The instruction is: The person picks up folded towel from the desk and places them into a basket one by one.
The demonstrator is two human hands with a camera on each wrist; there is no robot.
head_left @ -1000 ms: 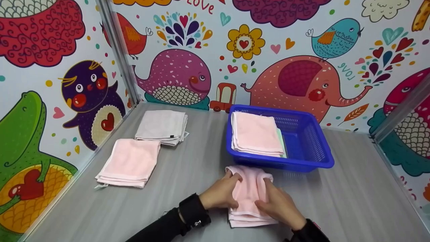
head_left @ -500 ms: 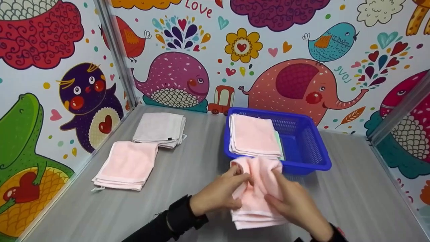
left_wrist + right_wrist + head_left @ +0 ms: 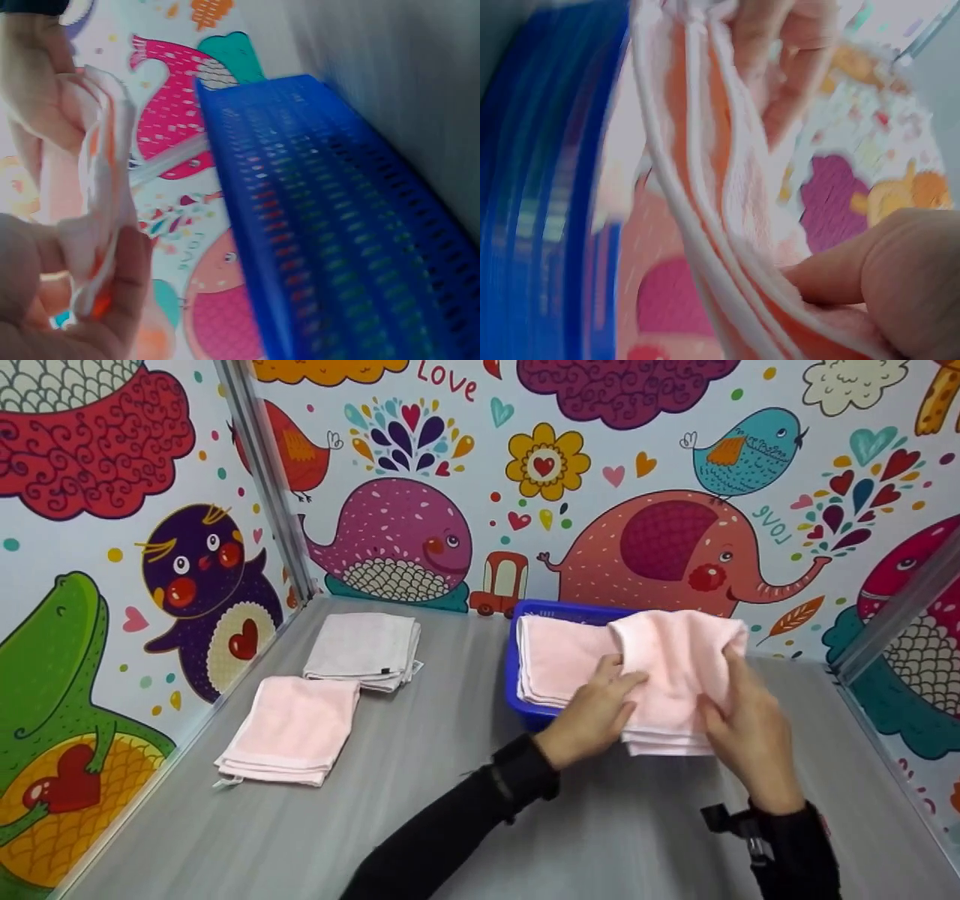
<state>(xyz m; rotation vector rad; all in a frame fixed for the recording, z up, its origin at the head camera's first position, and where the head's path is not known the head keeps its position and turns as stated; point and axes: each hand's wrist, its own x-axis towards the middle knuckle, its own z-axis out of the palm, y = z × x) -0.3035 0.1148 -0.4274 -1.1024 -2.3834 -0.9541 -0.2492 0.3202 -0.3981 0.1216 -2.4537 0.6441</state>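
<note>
A folded pink towel (image 3: 671, 675) is held up over the right part of the blue basket (image 3: 513, 675). My left hand (image 3: 596, 709) grips its left side, while my right hand (image 3: 754, 735) grips its right side. In the left wrist view, fingers and thumb of the left hand (image 3: 75, 292) pinch the layered edge. Several folded layers of the towel (image 3: 697, 172) show in the right wrist view, with the right hand (image 3: 900, 277) pinching them. Another folded pink towel (image 3: 562, 660) lies in the basket's left part. The basket's right part is hidden behind the held towel.
On the left of the grey table (image 3: 420, 780) lie a folded pink towel (image 3: 292, 727) and, behind it, a folded white towel (image 3: 364, 649) with a small black tag. Printed wall panels (image 3: 480, 457) stand behind and at both sides.
Both hands have lifted the pink towel off the table in front of the basket and carried it forward and right, over the basket's right part.
</note>
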